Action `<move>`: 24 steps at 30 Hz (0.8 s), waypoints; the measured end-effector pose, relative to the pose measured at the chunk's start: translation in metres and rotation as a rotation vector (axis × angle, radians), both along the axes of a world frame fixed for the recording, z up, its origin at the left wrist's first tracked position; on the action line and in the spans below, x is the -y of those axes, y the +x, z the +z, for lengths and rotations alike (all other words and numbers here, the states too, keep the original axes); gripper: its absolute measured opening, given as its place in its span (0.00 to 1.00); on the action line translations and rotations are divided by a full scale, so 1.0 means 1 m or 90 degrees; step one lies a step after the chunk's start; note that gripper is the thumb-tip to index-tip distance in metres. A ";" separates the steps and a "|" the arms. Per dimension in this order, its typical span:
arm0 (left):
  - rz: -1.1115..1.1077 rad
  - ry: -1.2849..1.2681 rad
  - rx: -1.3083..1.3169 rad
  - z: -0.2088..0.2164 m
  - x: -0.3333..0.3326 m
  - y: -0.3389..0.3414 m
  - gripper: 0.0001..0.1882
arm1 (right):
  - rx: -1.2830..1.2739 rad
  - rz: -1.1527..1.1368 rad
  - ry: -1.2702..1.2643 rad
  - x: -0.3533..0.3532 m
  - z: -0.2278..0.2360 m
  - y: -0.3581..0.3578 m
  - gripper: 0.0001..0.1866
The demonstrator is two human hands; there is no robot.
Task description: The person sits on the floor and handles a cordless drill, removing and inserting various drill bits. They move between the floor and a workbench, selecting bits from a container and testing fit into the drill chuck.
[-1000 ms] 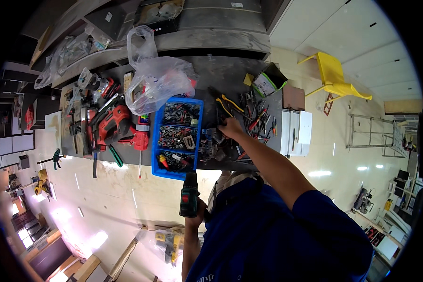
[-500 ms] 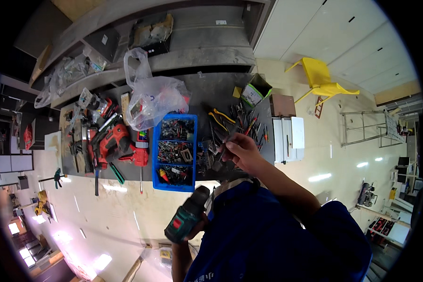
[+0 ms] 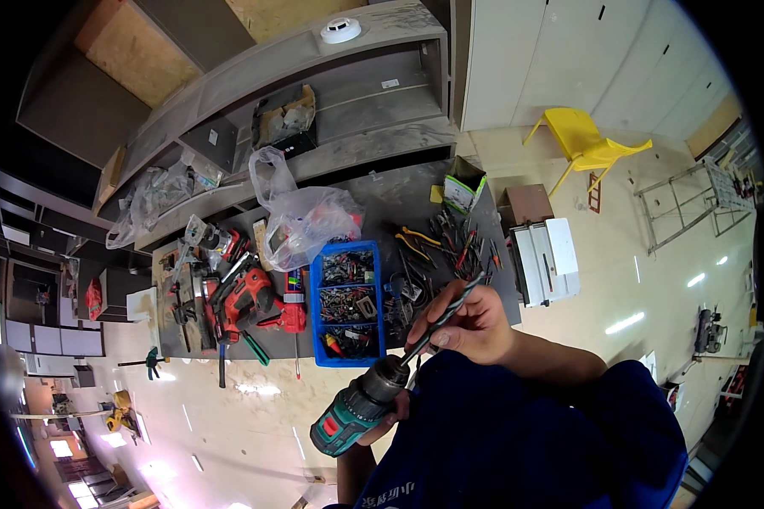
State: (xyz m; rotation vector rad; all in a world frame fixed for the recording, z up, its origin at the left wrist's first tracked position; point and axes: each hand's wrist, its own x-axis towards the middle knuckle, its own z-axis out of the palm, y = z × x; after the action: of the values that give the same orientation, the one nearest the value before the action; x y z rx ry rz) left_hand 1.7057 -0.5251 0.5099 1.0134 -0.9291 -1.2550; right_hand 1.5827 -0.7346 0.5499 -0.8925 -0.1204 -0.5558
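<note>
My left hand (image 3: 384,427) is closed round the green and black cordless drill (image 3: 346,422) at the front of the bench, mostly hidden behind the drill's body. The drill tilts with its black chuck (image 3: 389,373) pointing up and right. In my right hand (image 3: 477,332) a dark twist drill bit (image 3: 455,310) is pinched between thumb and fingers. Its lower end meets the mouth of the chuck; how deep it sits I cannot tell. Close by, a blue compartment tray (image 3: 317,327) holds many small screws and bits.
Pliers with yellow handles (image 3: 418,237) and several loose tools lie right of the tray. To its left are a red power tool (image 3: 248,297) and a clear plastic bag (image 3: 314,216). A shelf unit (image 3: 365,119) stands behind; a yellow chair (image 3: 590,148) is at the far right.
My right hand has come off the loose tools on the bench, bringing the drill bit down to the chuck. The drill has turned and now points at the bit.
</note>
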 end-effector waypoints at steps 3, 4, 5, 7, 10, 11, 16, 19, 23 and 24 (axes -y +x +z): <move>-0.022 0.013 0.034 -0.001 -0.005 0.001 0.09 | -0.018 0.009 -0.048 0.000 0.002 -0.004 0.08; -0.007 0.013 0.038 -0.001 -0.008 -0.002 0.09 | -0.003 0.026 -0.061 -0.002 0.000 -0.003 0.08; 0.008 0.013 0.041 -0.001 -0.010 -0.004 0.09 | 0.011 0.043 -0.074 -0.006 -0.002 0.000 0.08; 0.036 0.034 -0.003 -0.001 -0.015 -0.009 0.08 | 0.030 0.062 -0.088 -0.011 -0.003 0.003 0.08; 0.048 0.026 -0.011 -0.003 -0.020 -0.010 0.08 | 0.045 0.114 -0.027 -0.018 -0.002 0.007 0.06; 0.046 0.017 -0.004 -0.004 -0.021 -0.010 0.08 | 0.041 0.138 -0.038 -0.017 -0.004 0.010 0.06; 0.056 -0.012 -0.004 -0.006 -0.022 -0.017 0.07 | 0.066 0.225 0.023 -0.016 -0.002 0.033 0.05; 0.057 -0.066 0.004 -0.001 -0.012 -0.018 0.09 | 0.109 0.199 0.013 -0.019 0.006 0.045 0.07; 0.133 -0.192 -0.122 0.002 -0.001 -0.023 0.20 | 0.092 0.155 -0.001 -0.018 0.017 0.050 0.07; 0.094 -0.211 -0.139 -0.001 -0.001 -0.018 0.21 | 0.085 0.146 0.015 -0.017 0.021 0.051 0.06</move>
State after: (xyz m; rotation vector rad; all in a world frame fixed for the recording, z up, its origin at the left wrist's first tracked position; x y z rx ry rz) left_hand 1.6882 -0.5241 0.5085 0.6576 -0.8413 -1.0232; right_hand 1.6339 -0.7172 0.5711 -0.8060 -0.3327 -0.4009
